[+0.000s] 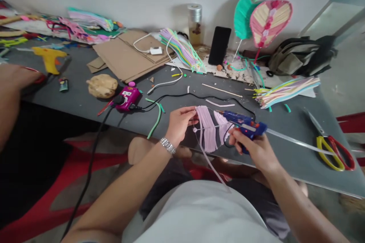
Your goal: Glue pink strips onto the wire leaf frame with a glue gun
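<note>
Glue gun (240,119) gripped by right hand (258,149), left hand (178,124) pinching lilac panel (209,136): seemingly gluing; next bead likely needs steady aim.

The craft piece (207,137) is sitting between the left hand (179,123) and the right hand (259,149), in which a glue gun (247,124) is resting. Scissors (323,135) are lying right of the right hand; a socket block (132,95) is sitting left of the left hand. Beyond both hands, a phone (219,45) is standing between a jar (195,26) and leaf ornaments (264,24), and rightward a pipe-cleaner bundle (285,93) is lying before a bag (299,57).
</note>
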Motion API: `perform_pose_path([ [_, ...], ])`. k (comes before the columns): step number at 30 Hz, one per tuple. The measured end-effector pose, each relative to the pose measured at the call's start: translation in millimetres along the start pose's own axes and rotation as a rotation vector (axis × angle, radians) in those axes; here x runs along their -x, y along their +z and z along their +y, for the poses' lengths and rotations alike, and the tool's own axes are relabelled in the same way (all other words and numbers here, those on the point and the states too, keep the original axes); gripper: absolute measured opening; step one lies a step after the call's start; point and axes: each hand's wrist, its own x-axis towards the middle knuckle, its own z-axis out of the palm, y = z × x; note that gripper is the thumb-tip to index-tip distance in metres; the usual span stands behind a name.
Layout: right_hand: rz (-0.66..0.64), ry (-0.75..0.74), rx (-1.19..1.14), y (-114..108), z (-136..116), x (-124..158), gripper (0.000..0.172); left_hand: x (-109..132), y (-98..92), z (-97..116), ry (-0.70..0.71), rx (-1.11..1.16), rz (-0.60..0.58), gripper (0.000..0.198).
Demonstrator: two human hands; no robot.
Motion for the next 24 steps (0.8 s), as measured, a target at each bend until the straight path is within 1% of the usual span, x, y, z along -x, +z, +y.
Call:
perform_pose_path([
  [2,0.008,-0.092,0.204,10,7,-6,0.039,0,-0.1,0,-0.001,0.006,-0.006,0.027],
  [5,-0.002,-0.316,0.447,20,11,-14,0.034,0,-0.3,0,0.012,0.001,-0.011,0.026],
  [8,-0.014,-0.514,0.578,26,10,-22,0.030,-2,-0.5,0,0.022,-0.015,-0.027,0.027],
  [11,-0.007,-0.637,0.658,29,13,-30,0.025,-3,-0.1,0,0.020,-0.011,-0.023,0.029],
  [16,-0.010,-0.727,0.749,29,28,-41,0.015,-5,0.3,0,0.006,-0.003,-0.022,0.028],
  [20,-0.032,-0.735,0.820,29,33,-45,0.007,-6,-0.8,1,-0.011,-0.002,-0.032,0.030],
  [24,-0.051,-0.734,0.869,29,33,-47,0.007,-7,-1.9,1,-0.021,-0.002,-0.043,0.030],
])
